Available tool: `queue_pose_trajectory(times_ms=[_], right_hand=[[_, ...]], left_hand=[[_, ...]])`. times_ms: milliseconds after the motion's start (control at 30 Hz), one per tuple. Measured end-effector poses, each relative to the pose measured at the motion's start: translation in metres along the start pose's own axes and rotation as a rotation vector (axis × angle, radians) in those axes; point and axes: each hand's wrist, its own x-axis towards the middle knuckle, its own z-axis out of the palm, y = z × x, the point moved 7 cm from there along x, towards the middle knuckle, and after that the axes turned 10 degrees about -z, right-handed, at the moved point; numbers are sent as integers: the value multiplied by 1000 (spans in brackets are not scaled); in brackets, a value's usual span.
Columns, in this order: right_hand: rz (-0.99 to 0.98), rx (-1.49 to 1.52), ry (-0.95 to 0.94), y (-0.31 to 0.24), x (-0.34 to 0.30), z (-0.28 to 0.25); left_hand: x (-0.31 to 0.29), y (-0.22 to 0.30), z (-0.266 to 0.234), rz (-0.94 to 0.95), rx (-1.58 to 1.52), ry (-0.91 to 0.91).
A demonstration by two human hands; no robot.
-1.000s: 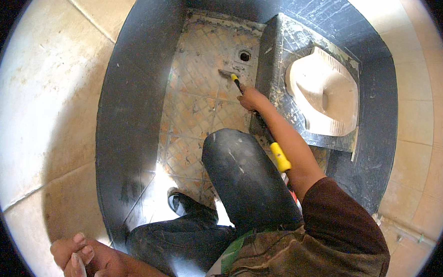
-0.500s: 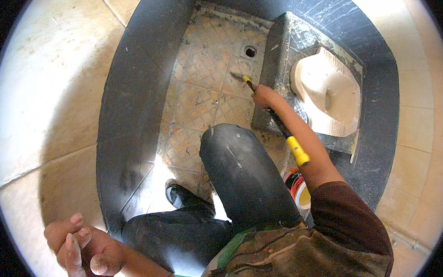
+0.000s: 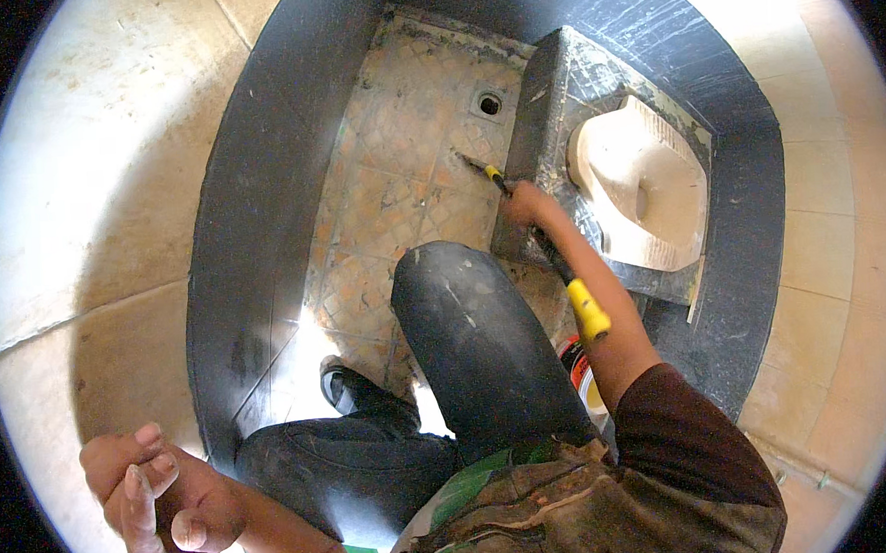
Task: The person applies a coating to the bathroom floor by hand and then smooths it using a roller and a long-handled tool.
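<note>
My right hand is closed round the black handle of a long scraper, which has a yellow collar and a yellow end cap. The narrow head points away from me and meets the patterned floor tiles, a little nearer than the square drain. The yellow cap lies over my right forearm. Off at the lower left, my left hand is held up with its fingers loosely bent and apart, with nothing in it.
A beige squat toilet is set in a raised dark step at the right. Dark low walls surround the stained floor. A red and white bucket stands by my right elbow. My bent knees are in the middle.
The scraper's head and my right hand have come slightly toward me over the tiles. The whole view has shifted a little. My left hand keeps its pose.
</note>
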Motion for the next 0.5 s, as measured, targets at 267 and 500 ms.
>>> queue_pose_trajectory(times_ms=[267,500], right_hand=[[79,-212,-7,44,29,19],[-87,-48,-55,-9,-18,-15]], left_hand=[[-5,-1,5,26,-88,13],[-3,-5,-1,7,-72,-28]])
